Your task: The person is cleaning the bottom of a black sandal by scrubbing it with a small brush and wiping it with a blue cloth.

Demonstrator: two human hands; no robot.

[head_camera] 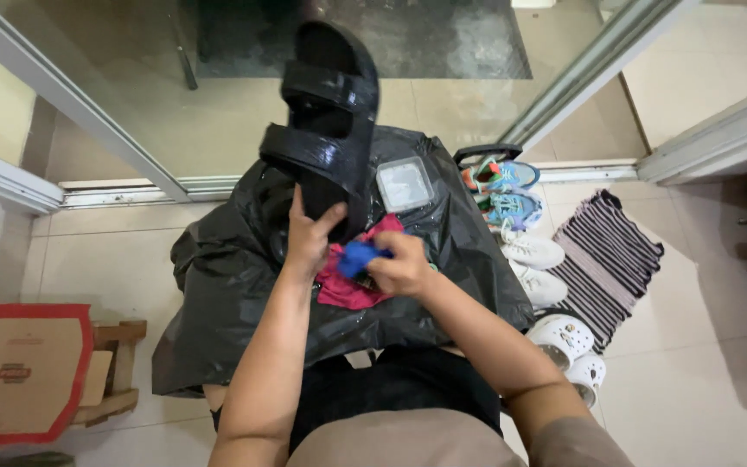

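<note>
Up close, the left hand (pixel 306 235) grips the heel end of a glossy black two-strap plastic sandal (pixel 326 121), fingers closed round its edge, and holds it upright so that the toe points away, above the lap. Just beside it, the right hand (pixel 404 264) is closed on a small bright blue cloth (pixel 356 257), bunched in the fingers and touching the lower end of the sandal. Under both hands lies a crumpled pink cloth (pixel 347 281), which rests on a large black plastic sheet (pixel 226 294) spread over the person's lap and draping down to the pale tiled floor (pixel 105 259). On the far part of the sheet sits a clear square plastic container with a lid (pixel 405 183), near the sandal but apart from it. To the right, along the floor, stands a row of shoes: two turquoise and orange trainers (pixel 503 192), a pair of white trainers (pixel 533 264) and a pair of white perforated clogs (pixel 568 346). Beside them lies a black and white striped mat (pixel 607 255). At the lower left, a flat cardboard box with a red border (pixel 19 372) leans by a small wooden stool (pixel 118 367). A sliding glass door (pixel 218 95) fills the far side
</note>
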